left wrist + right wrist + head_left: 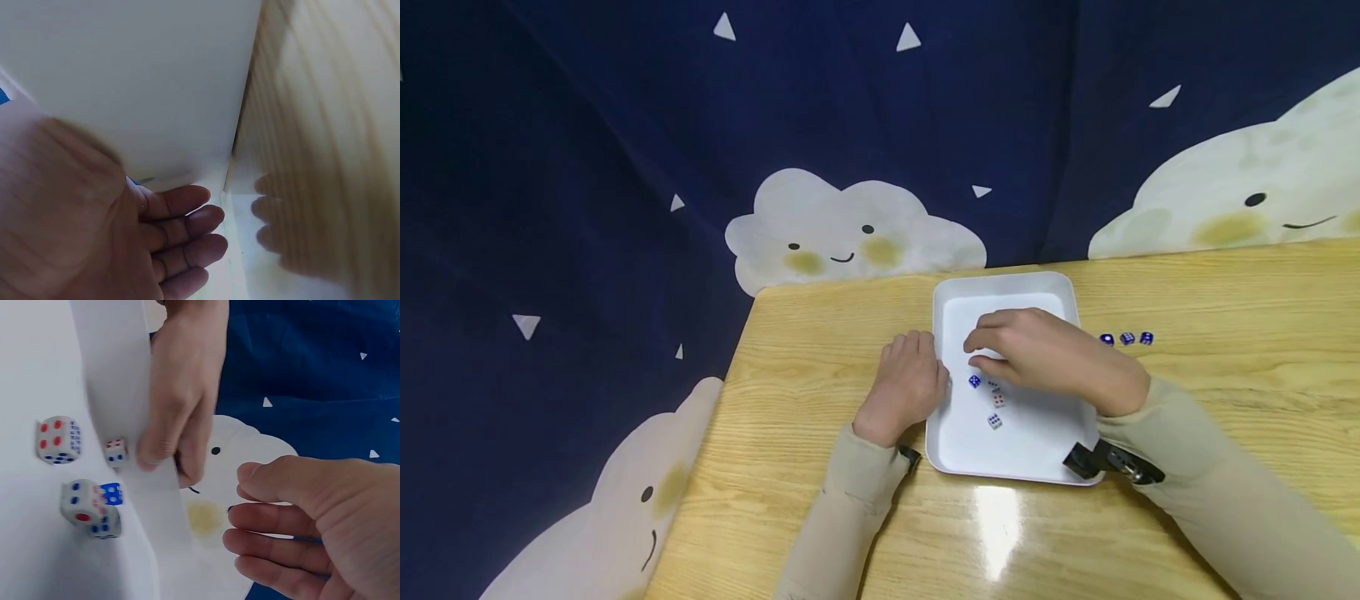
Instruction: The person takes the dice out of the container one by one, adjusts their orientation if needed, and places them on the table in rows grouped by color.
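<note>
A white tray (970, 454) lies on the table. My left hand (906, 383) grips its left wall, thumb over the rim and fingers outside, as the right wrist view shows. Over the tray is my right hand (1033, 350), its fingers loosely bent and apart from the thumb; nothing shows between them in the right wrist view. Below it on the tray floor are a blue die (974, 381) and several white dice (995, 421), one with red pips (998, 400) facing up. Another white die (115, 452) sits against the wall by my left thumb.
Three blue dice (1127, 338) stand in a row on the wooden table (1225, 333), right of the tray. Behind the table hangs a dark blue curtain (850, 100) with clouds and white triangles.
</note>
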Available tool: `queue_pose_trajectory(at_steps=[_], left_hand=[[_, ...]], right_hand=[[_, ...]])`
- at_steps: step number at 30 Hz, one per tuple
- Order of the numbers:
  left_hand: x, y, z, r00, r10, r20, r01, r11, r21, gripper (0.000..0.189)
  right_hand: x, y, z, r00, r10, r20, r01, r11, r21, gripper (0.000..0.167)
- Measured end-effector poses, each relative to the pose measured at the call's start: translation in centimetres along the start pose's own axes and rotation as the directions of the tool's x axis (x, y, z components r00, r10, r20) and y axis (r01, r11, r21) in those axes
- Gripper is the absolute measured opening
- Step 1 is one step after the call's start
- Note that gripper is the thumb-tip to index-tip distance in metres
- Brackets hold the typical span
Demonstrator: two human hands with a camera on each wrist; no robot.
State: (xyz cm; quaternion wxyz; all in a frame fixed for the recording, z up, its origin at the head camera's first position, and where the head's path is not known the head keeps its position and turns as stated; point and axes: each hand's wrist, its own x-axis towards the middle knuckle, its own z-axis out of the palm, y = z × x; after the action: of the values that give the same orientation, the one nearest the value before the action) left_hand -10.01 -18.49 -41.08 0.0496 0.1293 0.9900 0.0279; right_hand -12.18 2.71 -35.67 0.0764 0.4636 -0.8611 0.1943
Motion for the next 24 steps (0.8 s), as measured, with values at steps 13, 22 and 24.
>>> queue_pose_trajectory(at_steps=[13, 22, 24], left_hand=[[-0.1, 0.1, -0.3, 1.0, 0.008, -0.025, -0.008, 1.0, -0.009, 0.024], [-0.1, 0.0, 0.1, 0.999, 0.015, -0.032, -0.016, 1.0, -0.011, 0.023], [-0.1, 0.0, 0.1, 1.0, 0.012, -0.024, -0.012, 1.0, -0.016, 0.023]], right_hand=[[0.2, 1.1, 2.5, 0.996, 0.009, 0.087, -0.011, 1.0, 0.018, 0.006], [0.0, 1.2, 3.6, 0.992, 0.003, 0.125, -0.012, 0.998, 0.065, 0.005], [-0.1, 1.3, 3.7, 0.991, 0.005, 0.136, -0.015, 0.997, 0.075, 0.004]])
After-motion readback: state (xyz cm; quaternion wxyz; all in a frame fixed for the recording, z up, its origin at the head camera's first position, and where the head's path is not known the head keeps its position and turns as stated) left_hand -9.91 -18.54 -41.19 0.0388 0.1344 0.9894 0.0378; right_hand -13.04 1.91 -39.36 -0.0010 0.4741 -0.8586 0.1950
